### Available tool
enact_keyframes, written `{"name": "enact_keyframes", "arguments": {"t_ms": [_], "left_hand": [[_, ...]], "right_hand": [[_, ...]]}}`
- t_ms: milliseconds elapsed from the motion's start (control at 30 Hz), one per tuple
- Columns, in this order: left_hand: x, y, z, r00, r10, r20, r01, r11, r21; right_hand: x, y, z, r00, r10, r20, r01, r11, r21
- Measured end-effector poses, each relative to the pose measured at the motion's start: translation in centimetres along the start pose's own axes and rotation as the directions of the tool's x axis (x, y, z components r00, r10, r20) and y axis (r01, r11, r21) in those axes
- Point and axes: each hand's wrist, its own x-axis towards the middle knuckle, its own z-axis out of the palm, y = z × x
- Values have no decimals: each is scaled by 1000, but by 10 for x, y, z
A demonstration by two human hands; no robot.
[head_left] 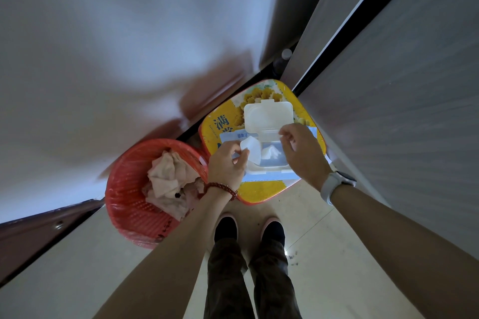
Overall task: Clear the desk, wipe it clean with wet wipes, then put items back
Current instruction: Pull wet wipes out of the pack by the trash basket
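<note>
A pack of wet wipes [269, 176] lies on a yellow stool [261, 189], its white flip lid [268, 116] standing open. My left hand [225, 166] pinches a white wet wipe [251, 147] at the left of the opening. My right hand [303, 153] rests on the right side of the pack, fingers curled over its edge near the lid hinge. More white wipe [272, 154] shows crumpled inside the opening.
A red mesh bin [124, 202] with crumpled used wipes [168, 181] stands on the tiled floor left of the stool. A grey panel [401, 111] rises at the right, a pale surface [103, 59] at the left. My feet are just below the stool.
</note>
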Motion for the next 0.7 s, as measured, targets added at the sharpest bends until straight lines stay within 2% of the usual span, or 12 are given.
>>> {"name": "enact_keyframes", "arguments": {"t_ms": [67, 167, 367, 567, 633, 700], "left_hand": [[0, 0, 1, 1000, -4, 4, 4, 1000, -12], [0, -1, 1, 1000, -3, 4, 3, 1000, -10], [0, 2, -1, 1000, 15, 0, -15, 1000, -12], [1, 0, -1, 1000, 4, 21, -4, 1000, -7], [1, 0, -1, 1000, -3, 25, 3, 1000, 1], [2, 0, -1, 1000, -20, 23, 20, 1000, 6]], "right_hand": [[-8, 0, -3, 993, -110, 47, 115, 986, -120], [-17, 2, -2, 938, -287, 193, 341, 860, -379], [-5, -4, 6, 910, -365, 196, 412, 754, -511], [0, -7, 6, 905, -373, 204, 423, 746, -514], [-1, -10, 1, 936, -312, 163, 352, 835, -422], [-3, -17, -5, 983, -159, 95, 178, 953, -244]]}}
